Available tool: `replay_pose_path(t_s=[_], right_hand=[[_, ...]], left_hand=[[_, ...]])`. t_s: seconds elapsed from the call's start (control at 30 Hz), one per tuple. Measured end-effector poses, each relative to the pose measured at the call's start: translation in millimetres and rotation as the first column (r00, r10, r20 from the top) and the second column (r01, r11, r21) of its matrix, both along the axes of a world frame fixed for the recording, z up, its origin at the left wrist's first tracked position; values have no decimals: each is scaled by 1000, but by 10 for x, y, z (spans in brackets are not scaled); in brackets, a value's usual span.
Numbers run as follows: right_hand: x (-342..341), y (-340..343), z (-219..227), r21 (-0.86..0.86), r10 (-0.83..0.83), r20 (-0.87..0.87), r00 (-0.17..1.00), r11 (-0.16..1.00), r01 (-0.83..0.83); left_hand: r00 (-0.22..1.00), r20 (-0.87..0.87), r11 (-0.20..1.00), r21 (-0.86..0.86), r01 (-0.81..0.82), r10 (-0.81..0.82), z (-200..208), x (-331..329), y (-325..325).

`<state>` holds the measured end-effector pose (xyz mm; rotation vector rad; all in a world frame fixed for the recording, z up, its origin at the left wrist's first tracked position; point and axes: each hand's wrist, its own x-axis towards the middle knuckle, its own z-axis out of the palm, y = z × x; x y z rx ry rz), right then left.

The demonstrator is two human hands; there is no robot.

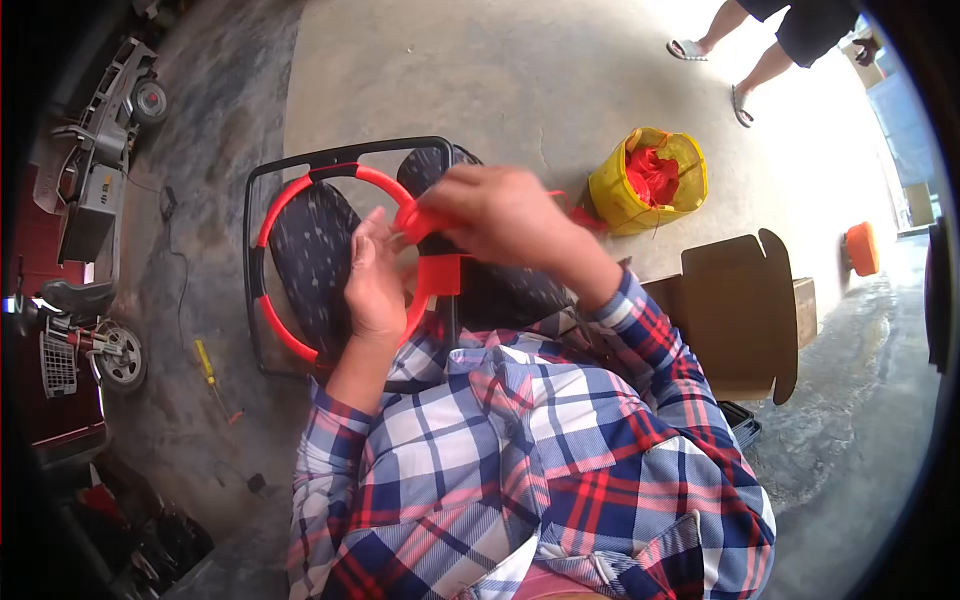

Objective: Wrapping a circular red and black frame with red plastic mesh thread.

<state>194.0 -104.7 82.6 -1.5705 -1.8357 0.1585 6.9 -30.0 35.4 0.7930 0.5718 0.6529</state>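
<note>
A red ring-shaped plastic part [280,205] with black sections sits in front of me, inside a black wire frame [330,155]. My left hand [372,285] rests flat against the ring's right side, fingers together and pointing up. My right hand [495,215] is closed around a red plastic piece [415,220] at the ring's upper right. A square red bracket [443,275] hangs just below that grip. Both sleeves are blue, red and white plaid.
A yellow bag [640,195] full of red parts stands on the concrete floor to the right. An open cardboard box [745,310] lies beside me. A yellow-handled screwdriver [205,362] lies on the floor at left, near small scooters [95,345]. Another person's legs [750,60] are at top right.
</note>
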Motion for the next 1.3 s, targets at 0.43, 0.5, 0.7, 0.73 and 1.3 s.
replay_pose_path(t_s=[0.43, 0.5, 0.7, 0.73, 1.3], right_hand=[[14, -242, -649, -80, -176, -205, 963, 983, 163], [-66, -243, -588, -209, -58, -182, 982, 978, 19], [49, -125, -523, -279, -24, -240, 970, 959, -46], [72, -102, -552, -262, -18, -235, 972, 964, -45], [108, -275, -762, -125, -181, -951, -250, 967, -223]], left_hand=[[998, 57, 902, -430, 27, -3, -682, -140, 246], [985, -51, 941, -308, 142, -166, -616, -94, 270], [990, -15, 913, -389, 125, -142, -421, -31, 335], [991, 55, 866, -481, 136, -125, -384, -36, 374], [994, -95, 895, -446, 12, -61, -545, -57, 289]])
